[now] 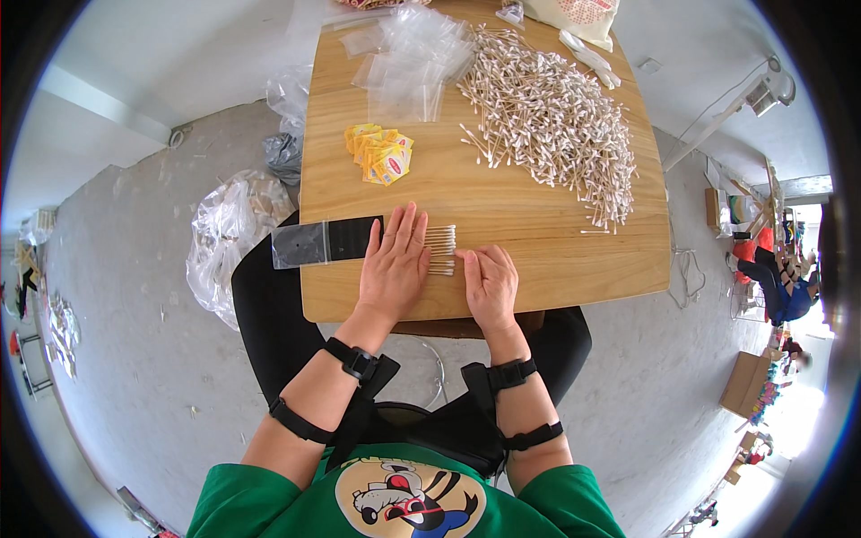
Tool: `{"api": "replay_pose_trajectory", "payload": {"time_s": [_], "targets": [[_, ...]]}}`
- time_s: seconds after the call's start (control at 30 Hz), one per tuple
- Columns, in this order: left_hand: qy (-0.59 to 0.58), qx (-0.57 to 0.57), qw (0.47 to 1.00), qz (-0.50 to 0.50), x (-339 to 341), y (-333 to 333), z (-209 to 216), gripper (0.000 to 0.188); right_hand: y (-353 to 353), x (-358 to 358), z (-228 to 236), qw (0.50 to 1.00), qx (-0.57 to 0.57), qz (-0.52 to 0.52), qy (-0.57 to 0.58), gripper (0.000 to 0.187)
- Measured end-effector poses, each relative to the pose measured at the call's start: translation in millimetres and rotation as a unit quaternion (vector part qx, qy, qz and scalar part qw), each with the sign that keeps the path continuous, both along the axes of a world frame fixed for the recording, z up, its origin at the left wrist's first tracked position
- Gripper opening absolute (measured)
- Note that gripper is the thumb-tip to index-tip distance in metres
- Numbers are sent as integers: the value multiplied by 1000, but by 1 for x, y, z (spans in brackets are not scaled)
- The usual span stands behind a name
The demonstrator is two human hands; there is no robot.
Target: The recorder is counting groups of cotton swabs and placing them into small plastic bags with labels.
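Observation:
My left hand (pixel 393 262) lies flat on the table with its fingers stretched out, over a small row of cotton swabs (pixel 442 238). White tips stick out side by side to its right; the rest of the row is under the palm. Just left of my fingers is a black sheet (pixel 348 239), joined or overlapping with a clear zip bag (pixel 300 245) that hangs past the table's left edge. My right hand (pixel 490 285) is loosely closed, its index fingertip at the swab ends, and nothing shows in its grip.
A large heap of cotton swabs (pixel 560 125) covers the table's (pixel 430 197) far right. Clear plastic bags (pixel 417 67) lie at the far left, with yellow packets (pixel 381 154) nearer me. Plastic bags (pixel 238 238) sit on the floor at left. People (pixel 785 291) are at far right.

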State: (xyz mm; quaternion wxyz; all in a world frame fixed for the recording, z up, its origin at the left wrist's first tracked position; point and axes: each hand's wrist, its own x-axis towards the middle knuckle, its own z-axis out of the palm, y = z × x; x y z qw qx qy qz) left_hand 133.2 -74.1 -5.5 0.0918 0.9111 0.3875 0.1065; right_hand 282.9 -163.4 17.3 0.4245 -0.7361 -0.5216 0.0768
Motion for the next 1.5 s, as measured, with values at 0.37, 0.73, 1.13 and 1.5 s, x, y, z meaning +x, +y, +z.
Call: {"api": "replay_pose_trajectory", "payload": {"time_s": [0.37, 0.73, 1.13, 1.5], "targets": [[-15, -3, 1000, 1, 1, 0, 1, 57, 5, -2, 0, 1000, -12, -20, -11, 16], [-6, 1, 1000, 2, 1, 0, 1, 57, 9, -2, -1, 998, -43, -37, -23, 19], [-21, 5, 1000, 2, 2, -1, 2, 55, 14, -2, -3, 997, -43, -56, -30, 22], [-27, 4, 1000, 0, 1, -1, 3, 54, 12, 2, 7, 977, -106, 86, -163, 53]]}}
